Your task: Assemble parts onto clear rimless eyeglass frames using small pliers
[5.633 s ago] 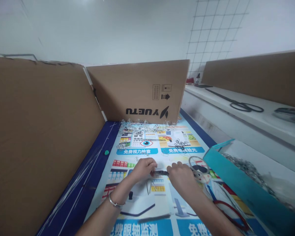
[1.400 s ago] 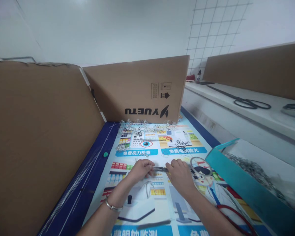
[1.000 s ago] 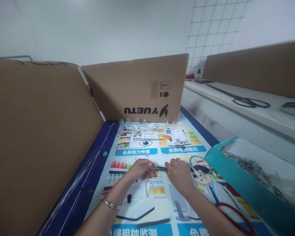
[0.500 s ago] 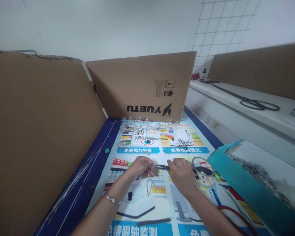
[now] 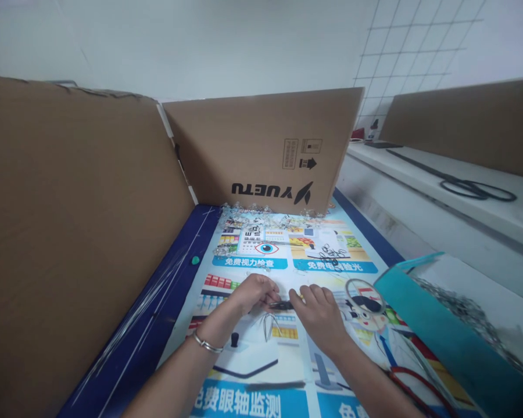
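Observation:
My left hand (image 5: 257, 292) is closed, thumb and fingers pinched on a thin wire that is mostly hidden now. Wrapped round the handles of a pair of pliers (image 5: 281, 305) is my right hand (image 5: 317, 313). The dark jaws point left and meet the left fingertips; whether they bite on the wire cannot be made out. Just below the hands, several bent pieces of wire (image 5: 267, 328) lie on the printed sheet (image 5: 261, 354).
A teal box (image 5: 444, 319) of metal pieces stands at right, near a clear ring (image 5: 365, 296) and red-handled tool (image 5: 418, 383). Long wires (image 5: 135, 325) lie left. Clear small parts (image 5: 261, 217) line the cardboard panel (image 5: 261, 145). Black loops (image 5: 331, 251) lie ahead; scissors (image 5: 475, 187) rest on the ledge.
The pliers have turned and their jaws have come in against my left fingertips. My right hand has shifted slightly towards the left hand. The whole view has swung a little left.

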A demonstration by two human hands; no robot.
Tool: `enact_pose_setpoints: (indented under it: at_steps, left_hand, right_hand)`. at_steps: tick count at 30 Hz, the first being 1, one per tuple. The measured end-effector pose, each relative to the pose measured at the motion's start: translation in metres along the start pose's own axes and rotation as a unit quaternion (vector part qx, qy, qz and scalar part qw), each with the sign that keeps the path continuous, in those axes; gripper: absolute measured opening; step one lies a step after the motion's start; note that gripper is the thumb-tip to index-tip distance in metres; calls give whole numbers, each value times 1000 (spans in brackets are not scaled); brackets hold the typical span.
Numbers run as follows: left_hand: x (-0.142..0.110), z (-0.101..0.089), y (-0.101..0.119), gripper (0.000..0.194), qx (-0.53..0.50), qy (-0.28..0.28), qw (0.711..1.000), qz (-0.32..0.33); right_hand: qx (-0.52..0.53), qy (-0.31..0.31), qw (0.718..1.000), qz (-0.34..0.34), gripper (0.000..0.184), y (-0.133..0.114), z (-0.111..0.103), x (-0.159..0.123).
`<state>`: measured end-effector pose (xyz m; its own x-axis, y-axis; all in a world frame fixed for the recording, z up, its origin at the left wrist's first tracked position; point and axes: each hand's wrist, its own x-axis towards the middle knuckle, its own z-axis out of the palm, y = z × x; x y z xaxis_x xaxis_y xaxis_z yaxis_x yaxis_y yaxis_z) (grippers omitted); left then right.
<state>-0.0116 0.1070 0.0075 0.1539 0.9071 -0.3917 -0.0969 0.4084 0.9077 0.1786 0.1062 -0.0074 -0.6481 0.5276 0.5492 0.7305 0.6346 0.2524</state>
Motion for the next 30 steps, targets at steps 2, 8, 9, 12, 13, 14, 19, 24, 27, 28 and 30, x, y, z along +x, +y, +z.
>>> enact_pose_setpoints:
  at_steps: [2,8,9,12,13,14,19,24,27,28,30]
  left_hand:
    - [0,1,-1,28,0,-4,1000,1]
    - [1,2,-2,25,7,-9,1000,2]
    - [1,2,-2,25,9,-6,1000,2]
    - [1,2,-2,24,9,-1,1000,-1]
    - [1,1,-2,24,7,2,1000,-2]
    - [1,1,-2,23,3,4,1000,-2]
    - [2,2,-2,21,-11,26,1000,-10]
    - [2,3,-2,21,-14,27,999,-21]
    - [2,3,-3,20,-10,21,1000,-21]
    - [2,4,-3,19,-6,21,1000,-21]
    - [2,5,-3,17,0,19,1000,-23]
  right_hand:
    - [1,9,1000,-4,20,0,1,0]
    - [-10,15,1000,-18,19,0,2,-1]
    - [-11,13,1000,-19,19,0,2,-1]
    - [-17,10,1000,-19,20,0,2,-1]
    - [-18,10,1000,-19,20,0,2,-1]
    - [-19,10,1000,-18,21,0,2,-2]
    - [-24,17,999,-13,21,-1,3,-2]
    - [-23,10,1000,-13,21,-1,1,-1]
    - [-20,11,1000,-11,19,-1,1,-1]
    - [-19,12,1000,-10,19,-1,1,0]
    - [-15,13,1000,-8,19,-1,2,0]
